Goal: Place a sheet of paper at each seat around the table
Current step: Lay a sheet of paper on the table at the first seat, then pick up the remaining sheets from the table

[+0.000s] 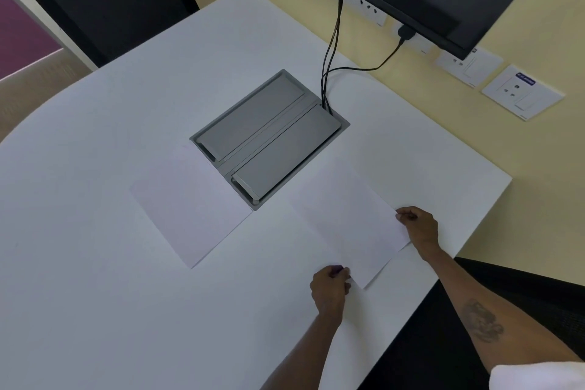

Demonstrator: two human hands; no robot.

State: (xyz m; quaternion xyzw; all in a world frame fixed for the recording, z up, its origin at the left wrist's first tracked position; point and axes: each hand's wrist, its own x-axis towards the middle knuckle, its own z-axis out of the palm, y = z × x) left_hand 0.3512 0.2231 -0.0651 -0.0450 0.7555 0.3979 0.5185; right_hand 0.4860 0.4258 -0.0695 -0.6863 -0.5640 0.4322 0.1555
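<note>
Evidently both the left hand (330, 286) and right hand (418, 226) pinch one sheet (348, 225); uneven release could skew it, perhaps onto the cable box (269, 139).

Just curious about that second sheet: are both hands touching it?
Touching. The head view shows the left hand pinching the sheet's near corner and the right hand pinching its right edge.

Table (95, 231) matt white, smooth — cable box (269, 136) brushed grey metal.

One head-worn view looks steeply down, close above both hands (329, 290), facing across the table (95, 294) toward the wall beyond them.
</note>
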